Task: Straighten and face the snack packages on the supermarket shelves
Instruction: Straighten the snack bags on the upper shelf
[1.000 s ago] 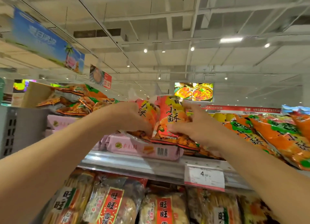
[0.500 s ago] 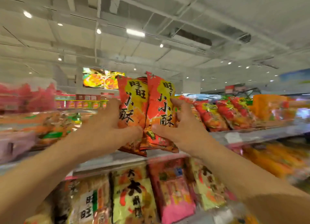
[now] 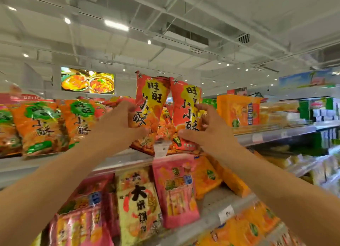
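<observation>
Two red-and-yellow snack bags, upright, side by side, tops splayed apart in a V, bottoms at the front lip of the top shelf [image 3: 114, 160]. Left bag [image 3: 150, 105] gripped by left hand [image 3: 119, 125], thumb across the lower front, fingers curled round its left edge. Right bag [image 3: 187, 109] gripped by right hand [image 3: 206, 129], thumb on the lower front, fingers curled round its right edge. Hands close together, thumbs near each other, not touching. More red bags of the same kind just behind the pair, mostly hidden. White price tag [image 3: 160, 150] on the shelf lip directly below the gap between the bags.

Left on the same shelf: row of orange bags with green labels [image 3: 40, 126], leaning back, faces forward. Right on the same shelf: orange boxy pack [image 3: 239, 110], upright, then blurred stock further along.

Shelf below: pink pack [image 3: 175, 192] and cream pack with large black characters [image 3: 139, 203], both face-out, tilted; orange flat packs [image 3: 206, 177] right of the pink one. Further pink packs lower left, blurred.

Background: lit food-photo screen [image 3: 88, 81] on the far wall, ceiling lights above.
</observation>
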